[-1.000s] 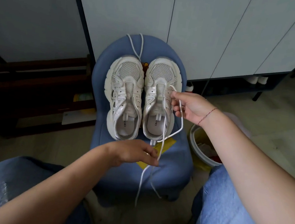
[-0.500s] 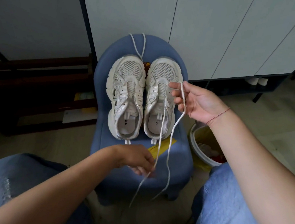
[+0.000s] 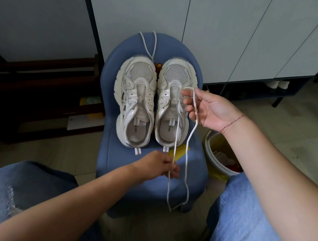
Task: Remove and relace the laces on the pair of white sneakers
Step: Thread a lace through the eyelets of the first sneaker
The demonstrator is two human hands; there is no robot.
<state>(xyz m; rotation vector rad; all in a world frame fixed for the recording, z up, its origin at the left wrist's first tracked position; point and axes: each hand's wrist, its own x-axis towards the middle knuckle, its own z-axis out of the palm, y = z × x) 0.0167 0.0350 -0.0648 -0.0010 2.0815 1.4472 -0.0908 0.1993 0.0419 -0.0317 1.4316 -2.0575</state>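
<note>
Seated close, a person in blue jeans point(image 3: 257, 226) works a loose white lace point(image 3: 176, 140) over a blue chair point(image 3: 147, 180). Nearest, the left hand point(image 3: 156, 166) pinches one strand in its fingers point(image 3: 173, 169), and both ends dangle past the seat's front edge. Higher up, the right hand point(image 3: 213, 109) holds the lace's loop draped over its curled fingers point(image 3: 188, 107). Beyond, the white sneakers point(image 3: 136, 102) sit side by side on the seat, toes away, unlaced. A second lace point(image 3: 147, 46) lies behind them on the chair back, before pale cabinet doors point(image 3: 214, 27).
</note>
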